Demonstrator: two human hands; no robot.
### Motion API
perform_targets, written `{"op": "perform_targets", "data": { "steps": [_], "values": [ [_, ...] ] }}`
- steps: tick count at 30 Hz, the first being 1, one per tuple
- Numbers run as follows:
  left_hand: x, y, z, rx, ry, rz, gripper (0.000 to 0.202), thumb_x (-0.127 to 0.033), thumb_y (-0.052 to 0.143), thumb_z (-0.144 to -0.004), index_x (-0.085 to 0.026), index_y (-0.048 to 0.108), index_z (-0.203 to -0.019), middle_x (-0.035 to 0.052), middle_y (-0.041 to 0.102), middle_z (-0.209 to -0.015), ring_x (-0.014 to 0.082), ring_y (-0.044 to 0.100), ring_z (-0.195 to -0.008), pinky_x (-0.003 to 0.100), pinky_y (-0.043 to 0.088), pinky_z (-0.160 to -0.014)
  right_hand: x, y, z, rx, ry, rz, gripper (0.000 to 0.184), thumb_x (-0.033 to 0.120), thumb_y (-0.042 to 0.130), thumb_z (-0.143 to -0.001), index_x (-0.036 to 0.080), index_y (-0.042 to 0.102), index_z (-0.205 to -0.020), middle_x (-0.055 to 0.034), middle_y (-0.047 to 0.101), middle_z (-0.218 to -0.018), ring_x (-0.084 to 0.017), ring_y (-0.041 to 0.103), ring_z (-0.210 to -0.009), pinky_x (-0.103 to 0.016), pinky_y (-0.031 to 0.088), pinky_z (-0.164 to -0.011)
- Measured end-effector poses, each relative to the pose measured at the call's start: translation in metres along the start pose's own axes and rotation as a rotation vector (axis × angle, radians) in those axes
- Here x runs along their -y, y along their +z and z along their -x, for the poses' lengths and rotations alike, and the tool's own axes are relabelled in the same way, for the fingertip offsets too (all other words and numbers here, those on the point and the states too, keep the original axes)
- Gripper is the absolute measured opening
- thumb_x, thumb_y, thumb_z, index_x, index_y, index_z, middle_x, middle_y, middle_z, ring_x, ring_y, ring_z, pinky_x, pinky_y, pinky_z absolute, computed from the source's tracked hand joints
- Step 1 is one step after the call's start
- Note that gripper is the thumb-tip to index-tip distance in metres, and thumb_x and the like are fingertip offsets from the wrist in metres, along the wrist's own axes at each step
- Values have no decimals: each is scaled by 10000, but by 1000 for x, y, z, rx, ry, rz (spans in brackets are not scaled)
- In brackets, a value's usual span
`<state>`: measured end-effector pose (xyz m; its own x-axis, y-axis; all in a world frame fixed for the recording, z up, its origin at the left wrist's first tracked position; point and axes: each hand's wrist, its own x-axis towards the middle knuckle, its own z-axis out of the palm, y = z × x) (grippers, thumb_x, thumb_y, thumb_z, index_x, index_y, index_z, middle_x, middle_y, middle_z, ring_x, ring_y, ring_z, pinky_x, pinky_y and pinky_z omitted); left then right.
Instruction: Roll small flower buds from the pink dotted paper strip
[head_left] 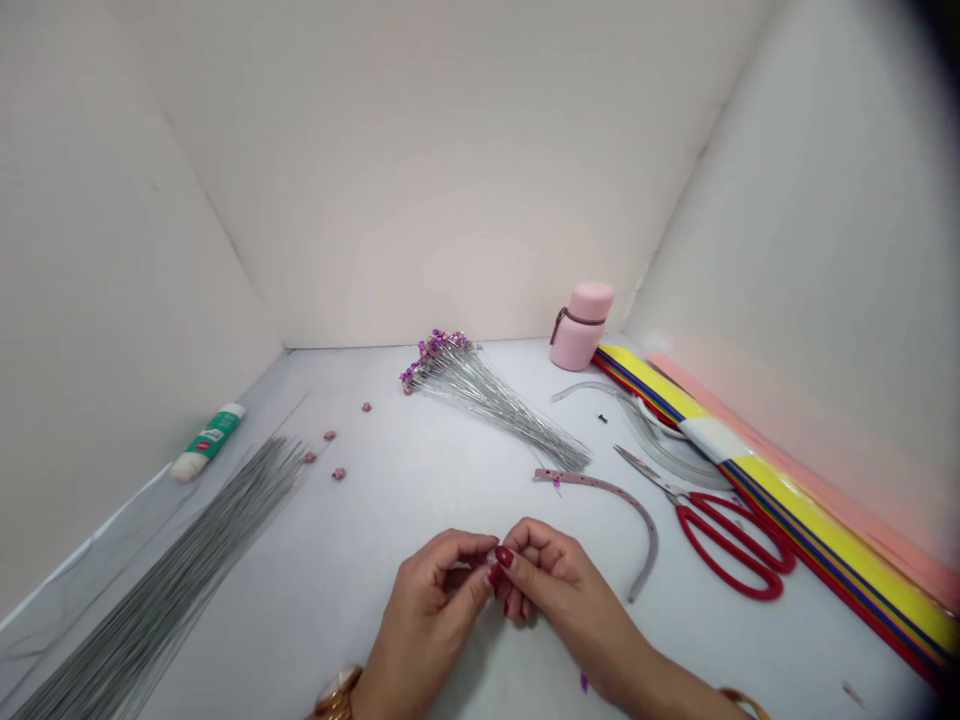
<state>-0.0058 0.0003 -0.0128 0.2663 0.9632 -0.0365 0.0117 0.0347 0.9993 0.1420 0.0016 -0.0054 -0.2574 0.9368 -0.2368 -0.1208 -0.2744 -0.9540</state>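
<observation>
My left hand (pixel 435 595) and my right hand (pixel 562 585) meet over the front middle of the table, thumbs and fingertips pinched together. Whatever is between them is tiny and mostly hidden by the fingers. Just right of my right hand lies a curved, pinkish speckled strip (pixel 626 497), a small purple bit at its upper edge. Further back rests a fanned bundle of silvery wires (pixel 510 408) tipped with small purple and pink pieces (pixel 437 350). Several small pink star-like pieces (pixel 339 474) are scattered to the left.
Red-handled scissors (pixel 731 540) lie open on the right, beside clear tubing (pixel 667 455) and long coloured strips (pixel 795 510). A pink bottle (pixel 581 328) stands at the back. Grey wires (pixel 180 570) and a green-and-white glue stick (pixel 208 442) lie left. Pale walls (pixel 450 180) enclose the table.
</observation>
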Motion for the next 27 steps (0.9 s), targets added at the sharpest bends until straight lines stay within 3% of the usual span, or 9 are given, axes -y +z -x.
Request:
{"op": "perform_targets", "data": {
  "steps": [7, 17, 20, 27],
  "values": [
    [-8, -1, 3, -19, 88, -19, 140, -245, 563, -772, -151, 658, -815, 68, 611, -786, 171, 582, -688, 274, 464, -645, -4, 3, 4, 73, 11, -9, 342, 472, 485, -796, 148, 491, -691, 8, 571, -564, -78, 499, -449, -183, 323, -448],
    [-9, 0, 0, 38, -113, 246, 133, -238, 614, -732, -121, 642, -789, 29, 628, -614, 145, 559, -581, 270, 418, -599, -4, 2, 8, 122, -51, 151, 307, 432, 484, -810, 148, 489, -694, 17, 561, -562, -73, 484, -462, -188, 352, -473],
    [-12, -1, 0, 23, -107, 195, 140, -241, 597, -749, -115, 644, -788, 38, 642, -634, 147, 561, -596, 268, 418, -607, -2, 0, 8, 142, -3, 76, 303, 422, 469, -820, 147, 491, -696, 14, 574, -560, -67, 489, -447, -178, 340, -452],
    [-15, 0, -3, 153, -189, 291, 132, -237, 572, -773, -120, 628, -746, 24, 629, -545, 151, 571, -550, 278, 419, -608, -5, 1, 8, 182, 99, -182, 278, 392, 465, -827, 146, 468, -699, -1, 595, -545, -57, 515, -407, -149, 329, -407]
  ]
}}
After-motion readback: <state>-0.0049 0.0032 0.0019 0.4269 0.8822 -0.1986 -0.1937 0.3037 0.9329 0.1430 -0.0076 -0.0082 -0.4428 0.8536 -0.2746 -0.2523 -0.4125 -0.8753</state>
